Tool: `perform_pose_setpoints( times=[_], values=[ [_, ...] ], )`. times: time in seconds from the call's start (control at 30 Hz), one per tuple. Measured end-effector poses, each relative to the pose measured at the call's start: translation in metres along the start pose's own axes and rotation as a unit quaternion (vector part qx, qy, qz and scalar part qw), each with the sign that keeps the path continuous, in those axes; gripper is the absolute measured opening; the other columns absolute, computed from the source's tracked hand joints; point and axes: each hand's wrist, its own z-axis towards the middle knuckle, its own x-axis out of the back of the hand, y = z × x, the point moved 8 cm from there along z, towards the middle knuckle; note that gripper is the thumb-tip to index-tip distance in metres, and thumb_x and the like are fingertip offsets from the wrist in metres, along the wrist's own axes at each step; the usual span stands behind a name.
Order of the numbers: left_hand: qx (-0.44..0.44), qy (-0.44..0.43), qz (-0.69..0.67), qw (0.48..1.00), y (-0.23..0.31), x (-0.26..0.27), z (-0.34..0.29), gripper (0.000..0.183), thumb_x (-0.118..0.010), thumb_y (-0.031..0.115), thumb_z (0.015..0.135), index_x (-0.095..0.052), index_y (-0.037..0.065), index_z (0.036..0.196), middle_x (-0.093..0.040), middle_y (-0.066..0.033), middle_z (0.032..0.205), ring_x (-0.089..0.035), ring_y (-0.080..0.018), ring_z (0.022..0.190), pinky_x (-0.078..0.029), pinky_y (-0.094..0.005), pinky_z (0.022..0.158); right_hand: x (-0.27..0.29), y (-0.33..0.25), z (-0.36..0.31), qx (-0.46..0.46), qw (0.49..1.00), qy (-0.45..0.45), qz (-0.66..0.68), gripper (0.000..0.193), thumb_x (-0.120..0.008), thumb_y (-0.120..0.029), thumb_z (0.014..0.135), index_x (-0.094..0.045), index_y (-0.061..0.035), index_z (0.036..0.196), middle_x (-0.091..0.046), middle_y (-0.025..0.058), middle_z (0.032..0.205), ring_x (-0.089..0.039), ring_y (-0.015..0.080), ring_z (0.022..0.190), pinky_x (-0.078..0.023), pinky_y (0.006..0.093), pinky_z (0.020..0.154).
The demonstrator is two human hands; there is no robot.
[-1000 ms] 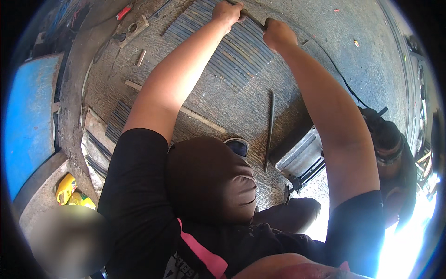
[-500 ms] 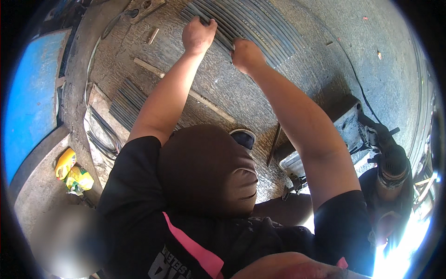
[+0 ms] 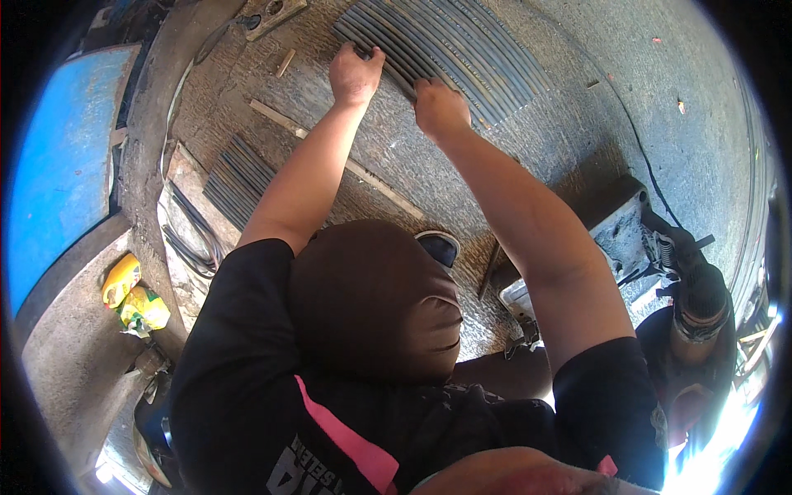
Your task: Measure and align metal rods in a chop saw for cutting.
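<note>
Both hands have drawn back since a second ago, from the far side of a row of dark rods [image 3: 466, 58] to its near edge: left hand [image 3: 355, 78] toward one end, right hand [image 3: 443, 107] farther along. Rough floor [image 3: 586, 124] spreads around them as I look on, letting the row lie flat, rods side by side, seemingly to keep them parallel. Well clear of it, to the right of the right arm [image 3: 540, 231], sits a bulky machine [image 3: 624, 241]. Another bunch of rods [image 3: 235, 175] lies beside the left forearm [image 3: 312, 157], apparently within reach; a wooden strip [image 3: 379, 190] separates the two lots. Fingers [image 3: 426, 86] curl at the nearest rod [image 3: 398, 74], hands apart perhaps to steady its length; how tightly they close, I cannot tell.
</note>
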Motion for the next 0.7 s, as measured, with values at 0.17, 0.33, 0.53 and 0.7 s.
perform_pose_setpoints(
  times=[0.17,0.33,0.53,0.7],
  values=[
    [-0.004,-0.001,0.018,1.000,-0.002,-0.001,0.001,0.030,-0.066,0.026,0.076,-0.062,-0.002,0.085,-0.066,-0.0198,0.082,-0.064,-0.0359,0.080,-0.050,-0.0430,0.073,0.002,0.003,-0.021,0.014,0.998,0.052,0.028,0.030,-0.045,-0.007,0.086,-0.057,-0.0059,0.113,-0.056,0.0167,0.112,-0.056,0.0336,0.106,-0.045,0.0411,0.092],
    [-0.013,0.006,-0.021,1.000,-0.009,-0.006,0.001,0.032,-0.068,0.027,0.076,-0.062,-0.004,0.084,-0.064,-0.0226,0.080,-0.063,-0.0380,0.079,-0.050,-0.0443,0.071,-0.005,0.011,-0.029,0.010,0.998,0.045,0.042,0.033,-0.045,-0.007,0.086,-0.055,-0.0073,0.117,-0.055,0.0161,0.112,-0.055,0.0342,0.106,-0.044,0.0419,0.093],
    [-0.024,0.000,-0.020,1.000,-0.017,-0.012,0.003,0.034,-0.069,0.026,0.075,-0.061,-0.006,0.085,-0.062,-0.0235,0.084,-0.061,-0.0380,0.082,-0.049,-0.0457,0.075,-0.004,0.012,-0.029,0.005,0.998,0.041,0.049,0.029,-0.045,-0.008,0.087,-0.056,-0.0065,0.114,-0.054,0.0160,0.111,-0.054,0.0336,0.107,-0.045,0.0427,0.092],
    [-0.016,-0.001,-0.002,1.000,-0.023,-0.014,0.004,0.038,-0.071,0.027,0.076,-0.061,-0.007,0.090,-0.062,-0.0257,0.089,-0.061,-0.0388,0.087,-0.049,-0.0452,0.078,-0.005,0.012,-0.030,0.002,0.998,0.032,0.050,0.027,-0.045,-0.010,0.089,-0.056,-0.0074,0.114,-0.054,0.0159,0.111,-0.054,0.0334,0.108,-0.046,0.0430,0.091]
  ],
)
